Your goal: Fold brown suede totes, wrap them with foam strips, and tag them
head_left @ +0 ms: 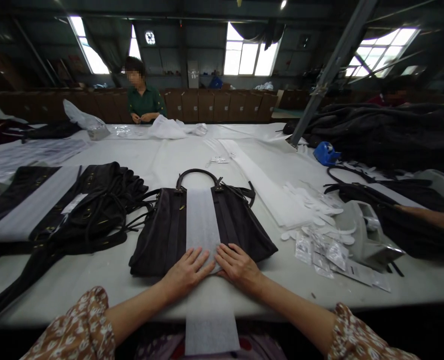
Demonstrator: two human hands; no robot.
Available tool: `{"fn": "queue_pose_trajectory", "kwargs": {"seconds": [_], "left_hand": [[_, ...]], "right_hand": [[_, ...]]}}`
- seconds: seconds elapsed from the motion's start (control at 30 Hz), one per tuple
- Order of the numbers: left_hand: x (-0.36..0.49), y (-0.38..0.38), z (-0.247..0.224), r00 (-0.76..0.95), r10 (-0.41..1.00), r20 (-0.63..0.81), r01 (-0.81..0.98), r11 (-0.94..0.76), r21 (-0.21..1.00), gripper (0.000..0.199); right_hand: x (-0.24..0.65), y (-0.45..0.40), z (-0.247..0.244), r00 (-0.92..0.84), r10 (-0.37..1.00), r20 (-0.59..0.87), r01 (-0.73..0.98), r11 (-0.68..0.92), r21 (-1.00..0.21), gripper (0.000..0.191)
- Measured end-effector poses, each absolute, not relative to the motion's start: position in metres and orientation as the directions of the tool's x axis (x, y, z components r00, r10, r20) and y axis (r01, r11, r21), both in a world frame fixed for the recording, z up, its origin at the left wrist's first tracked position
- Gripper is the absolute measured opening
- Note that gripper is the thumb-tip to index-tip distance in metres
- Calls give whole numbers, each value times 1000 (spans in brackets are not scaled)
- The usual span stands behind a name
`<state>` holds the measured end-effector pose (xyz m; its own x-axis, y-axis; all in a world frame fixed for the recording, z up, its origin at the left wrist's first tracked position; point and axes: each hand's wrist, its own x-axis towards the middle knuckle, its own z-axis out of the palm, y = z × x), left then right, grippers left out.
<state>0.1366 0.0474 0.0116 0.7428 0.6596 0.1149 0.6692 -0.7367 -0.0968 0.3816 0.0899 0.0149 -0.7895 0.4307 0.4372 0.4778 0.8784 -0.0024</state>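
A dark handbag lies flat before me, its looped handle pointing away. Down its middle runs a white foam wrap strip, which continues past the bag's near edge and hangs over the table edge. My left hand lies flat on the strip and the bag's lower edge, fingers stretched out. Beside it, my right hand rests with extended fingers at the strip's right side, its thumb partly hidden. The two hands nearly meet; neither grasps anything that shows.
Stacked dark bags lie at left. On the right are a grey tape dispenser, small plastic packets, white foam pieces and another bag under someone's arm. A slanted metal post rises behind; a person in green stands opposite.
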Motion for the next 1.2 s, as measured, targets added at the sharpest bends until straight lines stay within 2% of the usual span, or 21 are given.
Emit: {"fn": "queue_pose_trajectory", "kwargs": {"seconds": [0.07, 0.17, 0.27, 0.33, 0.43, 0.57, 0.7, 0.9, 1.1, 1.2], "left_hand": [[137, 48, 11, 748, 654, 116, 664, -740, -113, 52], [139, 51, 12, 755, 644, 124, 656, -744, -129, 48], [141, 54, 14, 752, 643, 143, 659, -741, -130, 43], [142, 56, 15, 753, 638, 161, 658, -740, -141, 40], [146, 61, 19, 766, 624, 156, 643, -746, -173, 35], [147, 65, 28, 775, 626, 89, 631, -754, -184, 34], [140, 63, 29, 785, 606, 131, 620, -766, -172, 42], [132, 57, 18, 756, 619, 214, 649, -752, -115, 51], [131, 59, 13, 669, 678, 306, 704, -709, 31, 31], [128, 62, 24, 700, 676, 230, 680, -729, 74, 24]], "right_hand": [[391, 84, 36, -853, 419, 310, 416, 906, -80, 49], [408, 66, 66, -947, 294, 131, 265, 943, -200, 62], [413, 47, 74, -974, 212, 77, 189, 955, -230, 63], [406, 42, 66, -964, 243, 112, 223, 961, -163, 53], [388, 49, 48, -918, 293, 268, 299, 954, -18, 39], [376, 75, 34, -846, 237, 478, 314, 946, 87, 27], [379, 93, 35, -863, 198, 465, 255, 965, 63, 26], [382, 92, 41, -836, 218, 503, 236, 971, -28, 30], [379, 94, 37, -801, 227, 554, 212, 973, -93, 30], [379, 96, 34, -798, 227, 558, 207, 973, -99, 31]]}}
